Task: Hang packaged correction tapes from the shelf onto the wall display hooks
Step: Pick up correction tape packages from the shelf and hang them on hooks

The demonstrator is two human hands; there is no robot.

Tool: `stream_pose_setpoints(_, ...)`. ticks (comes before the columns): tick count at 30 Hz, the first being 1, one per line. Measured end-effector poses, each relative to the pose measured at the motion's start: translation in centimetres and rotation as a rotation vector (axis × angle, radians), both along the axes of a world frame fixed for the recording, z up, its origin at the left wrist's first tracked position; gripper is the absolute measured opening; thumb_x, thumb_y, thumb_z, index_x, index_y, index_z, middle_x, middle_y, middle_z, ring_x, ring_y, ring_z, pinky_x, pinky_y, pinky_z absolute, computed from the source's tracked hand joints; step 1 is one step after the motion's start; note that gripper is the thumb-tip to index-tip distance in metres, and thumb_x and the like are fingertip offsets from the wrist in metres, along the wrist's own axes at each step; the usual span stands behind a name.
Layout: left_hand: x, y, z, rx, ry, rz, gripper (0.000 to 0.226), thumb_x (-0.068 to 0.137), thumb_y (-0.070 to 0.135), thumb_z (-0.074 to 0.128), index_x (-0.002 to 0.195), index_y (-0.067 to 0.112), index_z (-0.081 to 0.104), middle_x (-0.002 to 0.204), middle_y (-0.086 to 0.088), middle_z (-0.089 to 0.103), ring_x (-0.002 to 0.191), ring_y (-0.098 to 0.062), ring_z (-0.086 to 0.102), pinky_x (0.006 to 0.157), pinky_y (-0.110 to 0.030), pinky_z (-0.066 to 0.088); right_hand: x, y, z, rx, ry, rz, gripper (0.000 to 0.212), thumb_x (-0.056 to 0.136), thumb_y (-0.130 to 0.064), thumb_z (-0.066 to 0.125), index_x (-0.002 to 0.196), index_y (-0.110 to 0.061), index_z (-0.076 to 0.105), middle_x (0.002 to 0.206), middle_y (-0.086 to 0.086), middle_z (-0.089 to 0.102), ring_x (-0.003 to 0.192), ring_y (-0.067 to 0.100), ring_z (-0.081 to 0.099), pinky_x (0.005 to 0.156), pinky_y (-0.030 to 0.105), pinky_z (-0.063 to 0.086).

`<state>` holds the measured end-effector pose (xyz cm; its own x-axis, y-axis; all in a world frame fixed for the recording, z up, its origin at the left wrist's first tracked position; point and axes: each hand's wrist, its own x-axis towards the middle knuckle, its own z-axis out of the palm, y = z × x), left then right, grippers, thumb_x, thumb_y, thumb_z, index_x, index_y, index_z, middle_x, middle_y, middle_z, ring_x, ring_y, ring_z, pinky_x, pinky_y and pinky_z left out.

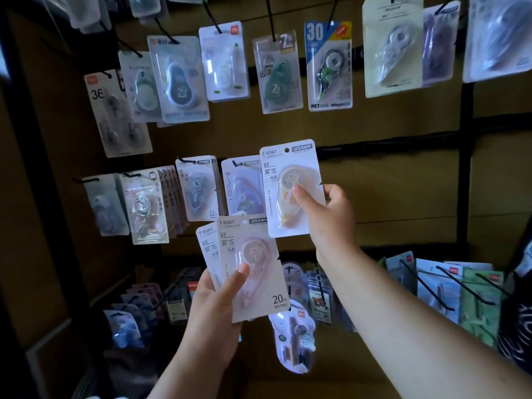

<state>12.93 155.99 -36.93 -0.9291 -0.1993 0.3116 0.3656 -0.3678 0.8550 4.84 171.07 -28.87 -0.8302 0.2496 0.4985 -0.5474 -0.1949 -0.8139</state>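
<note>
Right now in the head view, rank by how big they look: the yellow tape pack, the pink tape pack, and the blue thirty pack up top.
Yellow tape pack and pink tape pack look alike, same T-9267 card: no ranking.
Blue 30 pack looks somewhat smaller, but hangs farther away.

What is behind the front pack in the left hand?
Behind the pink pack in the left hand, a second T-9267 pack shows along its left edge. Its blister is covered; any further packs are hidden.

Held pack [290, 185]: matt white card under a clear glossy plastic blister. Pink pack [253, 269]: same matt card, shiny blister. Display hooks [270, 18]: thin black metal. Back wall [388, 122]: dull brown board, looks smooth.
</note>
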Motion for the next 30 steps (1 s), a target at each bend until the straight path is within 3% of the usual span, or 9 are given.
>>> stream_pose_setpoints(5,-0.6,-0.3,-0.3,0.009,-0.008,0.010,0.048,0.079,0.019,0.066,0.126,0.013,0.058,0.114,-0.013,0.072,0.097,-0.032,0.072,0.079,-0.048,0.058,0.2,-0.3,0.5,-0.004,0.009,-0.027,0.035,0.080,-0.034,0.075,0.101,-0.012,0.057,0.085,-0.007,0.067,0.072,0.006,0.063,0.060,0.018,0.046)
stream_pose_setpoints(11,-0.9,-0.3,-0.4,0.013,-0.019,0.012,0.047,0.080,0.018,0.066,0.126,0.012,0.058,0.115,-0.016,0.071,0.100,-0.037,0.070,0.088,-0.060,0.053,0.2,-0.4,1.1,-0.004,0.005,-0.068,0.034,0.078,-0.035,0.076,0.095,-0.013,0.057,0.087,-0.002,0.070,0.081,0.018,0.069,0.073,0.037,0.057)
stream_pose_setpoints(19,-1.0,-0.6,-0.6,0.030,-0.041,0.018,0.051,0.080,0.020,0.072,0.128,0.012,0.056,0.119,-0.017,0.069,0.104,-0.039,0.068,0.089,-0.064,0.050,1.0,-0.4,1.3,-0.052,-0.039,-0.001,0.032,0.078,-0.033,0.077,0.095,-0.012,0.061,0.090,0.000,0.072,0.083,0.017,0.070,0.073,0.033,0.058)
stream_pose_setpoints(26,-0.9,-0.6,-0.8,0.036,-0.030,0.019,0.053,0.079,0.021,0.073,0.128,0.012,0.056,0.120,-0.017,0.068,0.108,-0.041,0.066,0.093,-0.070,0.045,0.4,-0.3,1.1,-0.025,-0.072,-0.059,0.034,0.078,-0.034,0.077,0.099,-0.015,0.058,0.092,-0.001,0.070,0.085,0.017,0.069,0.078,0.038,0.059)
stream_pose_setpoints(30,-0.7,-0.5,-0.7,0.038,-0.030,0.026,0.053,0.079,0.020,0.072,0.129,0.012,0.056,0.120,-0.017,0.068,0.107,-0.041,0.066,0.092,-0.068,0.046,-1.3,-0.7,0.9,0.037,-0.088,-0.095,0.034,0.080,-0.034,0.074,0.101,-0.015,0.056,0.094,-0.002,0.068,0.086,0.016,0.067,0.072,0.030,0.055)
